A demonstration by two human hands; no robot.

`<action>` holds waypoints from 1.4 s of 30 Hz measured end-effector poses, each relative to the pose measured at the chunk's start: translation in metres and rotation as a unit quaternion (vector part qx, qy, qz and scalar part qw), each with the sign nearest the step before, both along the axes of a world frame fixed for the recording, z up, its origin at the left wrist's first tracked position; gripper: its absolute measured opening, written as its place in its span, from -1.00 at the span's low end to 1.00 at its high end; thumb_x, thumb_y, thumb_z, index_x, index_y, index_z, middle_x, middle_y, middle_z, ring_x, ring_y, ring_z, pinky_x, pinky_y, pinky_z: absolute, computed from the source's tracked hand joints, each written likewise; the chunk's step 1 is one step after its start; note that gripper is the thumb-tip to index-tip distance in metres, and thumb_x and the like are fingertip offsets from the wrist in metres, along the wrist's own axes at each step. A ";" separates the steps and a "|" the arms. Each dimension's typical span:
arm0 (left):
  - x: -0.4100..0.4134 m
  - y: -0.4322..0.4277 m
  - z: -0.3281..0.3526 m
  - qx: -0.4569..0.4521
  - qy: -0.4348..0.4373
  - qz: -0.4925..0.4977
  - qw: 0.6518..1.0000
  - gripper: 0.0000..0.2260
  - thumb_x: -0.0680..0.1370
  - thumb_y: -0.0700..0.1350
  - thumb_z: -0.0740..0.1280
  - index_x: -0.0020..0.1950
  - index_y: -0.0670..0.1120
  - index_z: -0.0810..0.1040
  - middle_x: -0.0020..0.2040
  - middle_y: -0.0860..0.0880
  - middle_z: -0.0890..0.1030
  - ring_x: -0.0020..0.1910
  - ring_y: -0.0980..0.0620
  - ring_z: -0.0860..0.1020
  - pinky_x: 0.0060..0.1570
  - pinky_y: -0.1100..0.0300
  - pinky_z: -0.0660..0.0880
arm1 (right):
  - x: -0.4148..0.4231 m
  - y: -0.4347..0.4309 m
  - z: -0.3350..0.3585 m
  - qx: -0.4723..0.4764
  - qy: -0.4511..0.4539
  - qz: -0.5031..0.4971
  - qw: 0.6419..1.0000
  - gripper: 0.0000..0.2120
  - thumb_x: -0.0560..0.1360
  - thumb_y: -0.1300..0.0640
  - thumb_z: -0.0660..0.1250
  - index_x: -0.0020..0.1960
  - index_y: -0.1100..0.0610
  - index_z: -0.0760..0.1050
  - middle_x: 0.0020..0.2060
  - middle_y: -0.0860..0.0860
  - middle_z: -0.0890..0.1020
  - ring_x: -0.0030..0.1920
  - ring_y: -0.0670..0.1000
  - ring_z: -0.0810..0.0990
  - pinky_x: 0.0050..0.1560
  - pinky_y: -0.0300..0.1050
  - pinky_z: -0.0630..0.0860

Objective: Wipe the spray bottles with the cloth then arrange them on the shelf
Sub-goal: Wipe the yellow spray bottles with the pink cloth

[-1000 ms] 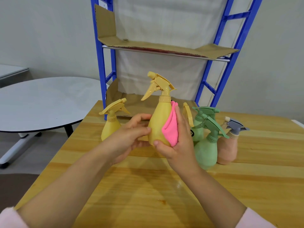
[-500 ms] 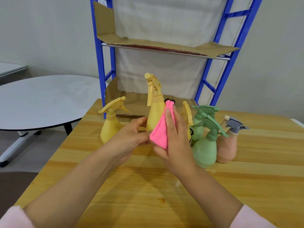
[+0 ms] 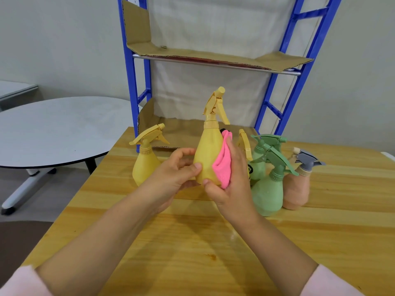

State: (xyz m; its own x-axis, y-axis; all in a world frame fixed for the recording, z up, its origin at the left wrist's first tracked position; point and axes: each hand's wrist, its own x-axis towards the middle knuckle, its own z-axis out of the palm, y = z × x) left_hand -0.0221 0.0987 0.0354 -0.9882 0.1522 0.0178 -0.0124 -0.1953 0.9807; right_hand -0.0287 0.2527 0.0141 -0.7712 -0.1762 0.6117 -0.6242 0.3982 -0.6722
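My left hand (image 3: 177, 174) grips the lower left side of a yellow spray bottle (image 3: 208, 150), held upright above the wooden table (image 3: 192, 242). My right hand (image 3: 233, 180) presses a pink cloth (image 3: 223, 165) against the bottle's right side. A second yellow bottle (image 3: 146, 159) stands to the left. Behind my right hand a third yellow bottle (image 3: 244, 144) is mostly hidden. Two green bottles (image 3: 268, 189) (image 3: 259, 154) and a peach bottle with a grey trigger (image 3: 298, 186) stand to the right. The blue shelf rack (image 3: 213, 60) rises behind, lined with cardboard.
A round grey table (image 3: 53, 129) stands to the left, apart from the wooden table. The rack's lower cardboard shelf (image 3: 171, 129) lies level with the table's far edge. A small brown stain (image 3: 211, 256) marks the wood near me.
The held yellow bottle has turned, its nozzle swinging from left to facing away and right. The pink cloth slid from the bottle's front back to its right side.
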 end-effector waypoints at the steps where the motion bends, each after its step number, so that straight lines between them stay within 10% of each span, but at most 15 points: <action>1: 0.000 0.000 0.000 -0.006 0.007 0.009 1.000 -0.57 0.45 -0.15 0.38 0.30 -0.10 0.40 0.16 -0.15 0.56 0.09 -0.07 0.58 0.12 -0.03 0.54 | 0.001 0.000 -0.001 0.016 0.010 -0.002 1.000 -0.16 0.35 0.04 0.28 0.54 0.08 0.01 0.49 -0.03 0.13 0.48 -0.14 0.09 0.37 -0.46 0.05; 11: -0.003 0.004 -0.004 -0.100 0.061 0.055 0.992 -0.57 0.41 -0.08 0.47 0.20 0.17 0.44 0.10 -0.05 0.52 -0.04 0.04 0.52 0.07 0.09 0.52 | 0.005 0.001 -0.005 0.118 0.063 -0.014 0.991 -0.29 0.52 0.06 0.26 0.55 0.08 -0.03 0.54 -0.02 -0.05 0.54 0.01 -0.05 0.51 -0.08 0.06; 17: -0.002 -0.002 0.004 -0.027 0.050 -0.001 0.998 -0.71 0.60 -0.20 0.20 0.29 0.04 0.45 0.19 0.00 0.57 0.10 0.06 0.56 0.00 0.20 0.57 | 0.002 0.007 -0.001 0.051 0.012 -0.013 0.999 0.00 0.29 0.00 0.52 0.52 -0.11 -0.05 0.50 -0.08 0.05 0.51 -0.15 0.01 0.45 -0.39 0.00; 28: 0.000 -0.002 0.003 0.015 0.043 0.008 0.999 -0.63 0.46 -0.26 0.41 0.22 -0.05 0.45 0.06 -0.08 0.51 0.00 -0.02 0.58 0.01 0.09 0.59 | 0.003 0.004 -0.009 0.081 0.082 -0.020 0.993 -0.15 0.33 0.09 0.33 0.52 0.13 0.02 0.51 0.07 0.05 0.51 -0.03 0.06 0.44 -0.32 0.03; 36: 0.004 0.005 0.008 -0.017 0.055 0.010 0.998 -0.62 0.44 -0.18 0.42 0.23 0.06 0.51 0.09 -0.08 0.46 -0.14 0.04 0.59 -0.20 0.29 0.53 | 0.002 0.003 -0.015 0.200 0.194 -0.078 0.957 -0.37 0.57 -0.15 0.15 0.48 0.16 0.07 0.50 0.16 0.03 0.52 0.26 0.02 0.48 0.17 0.09; 42: 0.006 0.006 0.010 -0.075 0.052 0.031 0.995 -0.60 0.42 -0.07 0.43 0.22 0.04 0.43 0.14 0.09 0.54 -0.23 0.21 0.59 -0.25 0.29 0.53 | 0.001 0.005 -0.018 0.185 0.173 -0.086 0.963 -0.14 0.37 -0.06 0.43 0.50 0.07 0.02 0.50 0.11 0.06 0.49 0.15 0.12 0.45 0.01 0.20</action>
